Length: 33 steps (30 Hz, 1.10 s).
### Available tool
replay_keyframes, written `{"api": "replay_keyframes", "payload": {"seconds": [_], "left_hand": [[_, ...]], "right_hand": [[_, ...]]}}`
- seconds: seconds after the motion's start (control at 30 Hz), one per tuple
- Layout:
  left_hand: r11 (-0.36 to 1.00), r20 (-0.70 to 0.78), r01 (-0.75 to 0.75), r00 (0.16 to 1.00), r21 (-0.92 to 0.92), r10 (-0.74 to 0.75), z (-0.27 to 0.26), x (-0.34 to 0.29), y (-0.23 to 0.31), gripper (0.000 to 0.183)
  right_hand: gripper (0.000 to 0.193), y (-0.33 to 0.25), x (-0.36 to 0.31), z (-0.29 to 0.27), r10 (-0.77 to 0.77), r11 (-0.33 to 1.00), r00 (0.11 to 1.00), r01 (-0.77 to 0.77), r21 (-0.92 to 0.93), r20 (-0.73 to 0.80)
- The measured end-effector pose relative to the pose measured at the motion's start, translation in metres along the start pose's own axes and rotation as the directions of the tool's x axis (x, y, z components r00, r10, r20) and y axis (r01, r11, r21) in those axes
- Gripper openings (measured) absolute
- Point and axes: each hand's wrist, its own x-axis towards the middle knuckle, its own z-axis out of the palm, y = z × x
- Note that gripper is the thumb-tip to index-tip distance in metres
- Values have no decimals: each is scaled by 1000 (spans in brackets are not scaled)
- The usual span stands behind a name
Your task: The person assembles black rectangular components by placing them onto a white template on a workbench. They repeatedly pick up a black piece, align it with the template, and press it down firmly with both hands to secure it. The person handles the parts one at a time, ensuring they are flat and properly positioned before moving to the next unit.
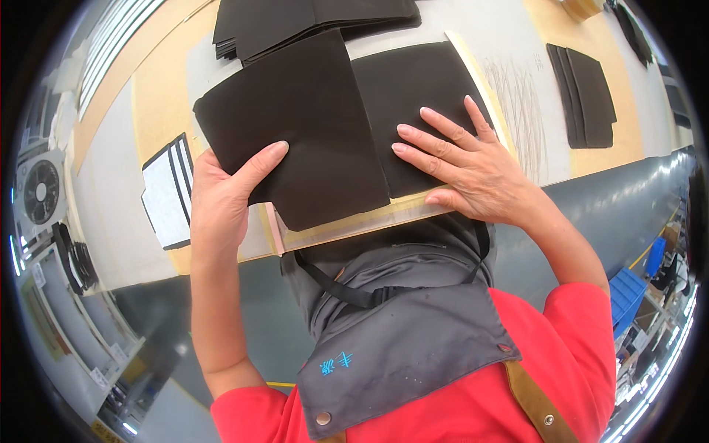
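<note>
My left hand (230, 184) grips a black flat panel (310, 125) by its left edge, thumb on top and fingers hidden beneath. This panel has a stepped corner and is tilted, its right edge overlapping a second black panel (417, 81). That second panel lies flat on the worktable (517, 96). My right hand (476, 173) rests on it with fingers spread, the thumb near the table's front edge. Pale strips (473, 74) run along the second panel's right side and below both panels. Whether the two panels are joined cannot be seen.
A stack of black panels (317, 22) lies at the far side. Several dark pieces (583, 100) sit at the right, and a white piece with black bands (168, 196) at the left. A fan (40, 190) stands beyond the table's left end; blue crates (628, 295) are at right.
</note>
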Motion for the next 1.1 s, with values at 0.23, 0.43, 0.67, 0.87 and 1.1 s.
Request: {"api": "replay_keyframes", "payload": {"seconds": [0.23, 0.43, 0.67, 0.87, 1.1], "left_hand": [[998, 35, 56, 998, -39, -55, 5, 8, -14, 26], [996, 26, 90, 996, -17, -89, 7, 10, -19, 28], [994, 23, 103, 995, -22, -102, 6, 12, -22, 28], [992, 21, 124, 992, -13, -123, 7, 14, -23, 28], [990, 5, 136, 991, -21, -136, 7, 13, -24, 30]], "right_hand": [[65, -1, 0, 0, 4, 998, 1000, -3, 70, -23], [64, 0, -1, 2, 9, 997, 999, -6, 74, -39], [67, 0, 0, 4, 1, 999, 999, 1, 42, -36], [66, 0, -1, 4, 6, 999, 999, -4, 54, -39], [69, 0, -1, 5, 9, 1000, 1000, -8, 19, -27]]}}
